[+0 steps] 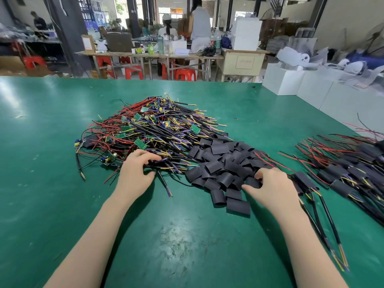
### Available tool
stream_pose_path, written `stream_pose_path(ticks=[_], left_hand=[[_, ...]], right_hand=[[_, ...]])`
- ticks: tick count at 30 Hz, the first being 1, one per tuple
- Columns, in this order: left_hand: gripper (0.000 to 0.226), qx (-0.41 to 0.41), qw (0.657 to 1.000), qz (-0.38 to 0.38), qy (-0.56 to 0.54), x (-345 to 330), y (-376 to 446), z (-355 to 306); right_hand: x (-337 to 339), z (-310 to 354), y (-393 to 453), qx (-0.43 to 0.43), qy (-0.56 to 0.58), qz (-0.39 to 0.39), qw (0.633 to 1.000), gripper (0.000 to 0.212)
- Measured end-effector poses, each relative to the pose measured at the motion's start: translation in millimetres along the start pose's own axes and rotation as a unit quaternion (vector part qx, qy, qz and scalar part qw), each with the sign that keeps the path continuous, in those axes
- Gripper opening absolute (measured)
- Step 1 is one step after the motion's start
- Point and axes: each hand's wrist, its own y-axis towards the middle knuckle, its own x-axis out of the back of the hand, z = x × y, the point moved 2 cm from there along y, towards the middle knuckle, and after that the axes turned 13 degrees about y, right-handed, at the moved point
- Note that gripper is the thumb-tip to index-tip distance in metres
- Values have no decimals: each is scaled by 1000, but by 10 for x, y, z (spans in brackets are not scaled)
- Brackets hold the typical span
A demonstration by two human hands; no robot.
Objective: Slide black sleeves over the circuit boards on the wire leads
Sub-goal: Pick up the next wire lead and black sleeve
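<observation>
Both grips are only half made: our left hand (136, 169) lies curled on the near edge of the tangled pile of wire leads (149, 129), fingers among the cables, though we cannot tell whether it has one pinched. Our right hand (270, 186) curls at the near right edge of the heap of black sleeves (224, 163), thumb and forefinger closing on one sleeve.

To do this well, we judge, single out one lead with its green circuit board (140, 143) just beyond the left fingertips, lift one sleeve clear, squeeze it open, then feed the board in squarely.

Finished sleeved leads (340, 173) lie to the right of the right hand. White boxes (291, 82) stand far beyond it; what they hold, we cannot say.
</observation>
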Motion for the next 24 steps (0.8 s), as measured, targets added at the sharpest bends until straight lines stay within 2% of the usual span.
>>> stream_pose_path(ticks=[5, 9, 12, 16, 18, 21, 24], left_hand=[[31, 34, 990, -56, 121, 40, -24, 54], [24, 101, 990, -75, 69, 110, -15, 115], [15, 110, 982, -139, 58, 177, -25, 93], [14, 51, 954, -287, 75, 267, -62, -31], [18, 10, 940, -334, 62, 314, -81, -88], [21, -87, 948, -306, -4, 333, -96, -225], [21, -213, 957, -196, 8, 274, -152, -429]], right_hand=[[-23, 28, 16, 13, -4, 4, 1000, 34], [14, 37, 20, 29, 9, -24, 999, 18], [41, 41, 23, 38, 31, -37, 998, 16], [31, 81, 4, 49, 62, -5, 997, 20], [14, 90, -12, 54, 45, 11, 997, 12], [10, 73, -24, 59, 13, 23, 998, 37], [19, 64, -11, 54, 4, 15, 998, 30]])
